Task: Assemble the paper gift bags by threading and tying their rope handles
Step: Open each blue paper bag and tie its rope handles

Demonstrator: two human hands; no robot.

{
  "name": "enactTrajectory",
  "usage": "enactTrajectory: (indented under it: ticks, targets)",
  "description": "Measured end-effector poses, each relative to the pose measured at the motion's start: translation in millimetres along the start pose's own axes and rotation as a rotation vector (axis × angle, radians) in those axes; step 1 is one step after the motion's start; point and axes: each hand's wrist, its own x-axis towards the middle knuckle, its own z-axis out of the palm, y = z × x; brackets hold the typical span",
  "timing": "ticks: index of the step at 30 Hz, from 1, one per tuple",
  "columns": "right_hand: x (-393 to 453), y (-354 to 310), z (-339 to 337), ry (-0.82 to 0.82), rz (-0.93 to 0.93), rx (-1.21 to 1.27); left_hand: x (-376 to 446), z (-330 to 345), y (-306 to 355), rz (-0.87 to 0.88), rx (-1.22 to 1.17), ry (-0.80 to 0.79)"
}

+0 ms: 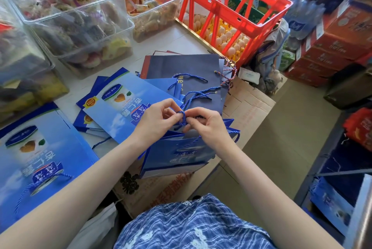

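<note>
At the tabletop's near right edge, a blue rope handle [181,117] is being knotted above an open blue gift bag [177,154]; the left hand [156,122] and right hand [205,126] are both pinching the cord. Finished-looking bags [120,104] are lying flat to the left, so I judge the work partly done. Clear snack bins [80,17] are crowding the far side; free room is lying rightward, off the edge.

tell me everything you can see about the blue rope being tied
The twisted blue rope handle looks like braided cord, looped into a half-formed knot between both hands. The left hand and right hand each pinch it at their fingertips. It hangs just above the open blue paper gift bag, and its lower end drops toward the bag's top edge.
</note>
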Motion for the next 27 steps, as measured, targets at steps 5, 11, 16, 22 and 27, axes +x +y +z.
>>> enactTrajectory:
  ticks: [5, 11, 16, 22, 27]
  targets:
    - [3.4, -10.1, 0.7, 0.114, 0.173, 0.228, 1.3, -3.9, 1.1, -0.054, -0.05, 0.001]
    - [5.3, -15.6, -0.9, 0.016, 0.262, 0.195, 1.4, -4.6, 1.3, -0.107, -0.067, 0.032]
    - [6.4, -14.1, -3.7, -0.023, 0.267, 0.156, 3.9, -4.3, 1.0, -0.121, -0.049, 0.044]
    - [6.8, -14.7, -6.5, -0.06, 0.206, 0.058, 3.2, -5.4, 1.5, -0.214, -0.173, 0.007]
    - [6.7, -12.9, -7.2, -0.063, 0.148, 0.059, 6.5, -14.0, 2.2, -0.312, -0.258, -0.123]
